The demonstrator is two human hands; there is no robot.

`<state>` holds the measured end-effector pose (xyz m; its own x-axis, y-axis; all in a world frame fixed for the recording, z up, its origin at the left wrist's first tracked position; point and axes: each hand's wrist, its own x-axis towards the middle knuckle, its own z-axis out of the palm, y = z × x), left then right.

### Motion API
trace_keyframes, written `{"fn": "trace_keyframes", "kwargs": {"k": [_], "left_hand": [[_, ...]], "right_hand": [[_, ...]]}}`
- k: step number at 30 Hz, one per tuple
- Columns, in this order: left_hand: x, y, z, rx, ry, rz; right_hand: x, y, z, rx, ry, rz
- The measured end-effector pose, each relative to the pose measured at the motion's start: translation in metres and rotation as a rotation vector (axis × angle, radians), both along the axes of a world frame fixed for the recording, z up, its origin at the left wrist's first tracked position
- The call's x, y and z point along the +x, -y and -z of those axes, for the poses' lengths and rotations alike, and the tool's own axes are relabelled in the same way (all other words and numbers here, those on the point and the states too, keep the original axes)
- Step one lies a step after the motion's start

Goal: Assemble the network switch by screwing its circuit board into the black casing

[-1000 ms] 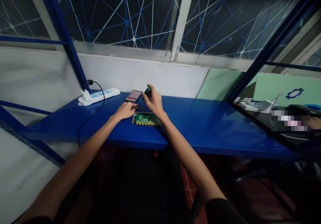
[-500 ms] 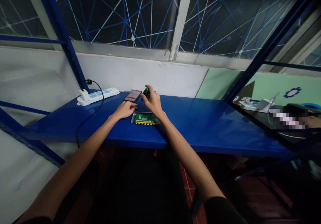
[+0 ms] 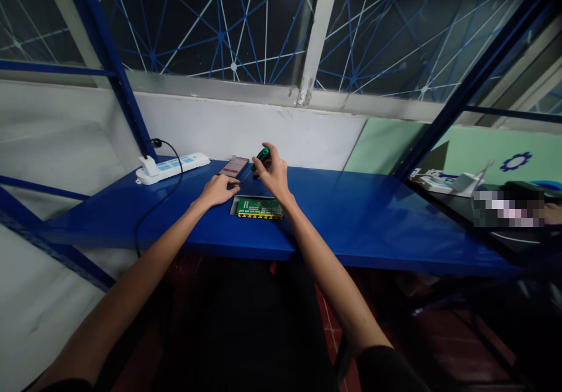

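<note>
A screwdriver point(image 3: 262, 155) with a green and black handle is in my right hand point(image 3: 276, 174), raised above the table. Its thin shaft slants down and left toward my left hand point(image 3: 217, 190). That hand rests low over the table beside the near edge of a phone point(image 3: 234, 167), its thumb and index finger apart near the screwdriver's tip. Whether anything tiny sits at the fingertips is too small to see. Just in front of both hands lies a green circuit board point(image 3: 261, 206) with a row of yellow ports, in a shallow grey metal tray; my right wrist is close to its right end.
A white power strip point(image 3: 173, 168) with a plug and black cable stands at the back left of the blue table point(image 3: 342, 210). Blue frame posts rise at both sides. On the right are a black surface with white items point(image 3: 448, 182) and another person's hand.
My right hand has shifted slightly right and up with the screwdriver, showing more of the circuit board. My left hand has barely moved.
</note>
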<state>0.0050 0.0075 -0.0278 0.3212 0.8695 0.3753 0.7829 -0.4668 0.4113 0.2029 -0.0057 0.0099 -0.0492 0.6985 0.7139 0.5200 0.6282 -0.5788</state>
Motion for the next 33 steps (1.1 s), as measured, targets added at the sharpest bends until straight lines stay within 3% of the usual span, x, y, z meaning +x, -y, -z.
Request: {"fn": "trace_keyframes", "kwargs": {"k": [6,16,33], "left_hand": [[-0.0003,0.0013,-0.0033,-0.031,-0.003,-0.114],[-0.0031,-0.0046,0.0016,0.014,0.05,-0.09],[-0.0002,0.0009,-0.0069,-0.02,0.192,-0.064]], "right_hand": [[-0.0021,-0.0009,-0.0004,-0.052,-0.155,-0.072],[-0.0026,0.0001,-0.0022,-0.066,-0.234,-0.115],[-0.0012,-0.0031,-0.0009,-0.061,-0.285,-0.133]]}}
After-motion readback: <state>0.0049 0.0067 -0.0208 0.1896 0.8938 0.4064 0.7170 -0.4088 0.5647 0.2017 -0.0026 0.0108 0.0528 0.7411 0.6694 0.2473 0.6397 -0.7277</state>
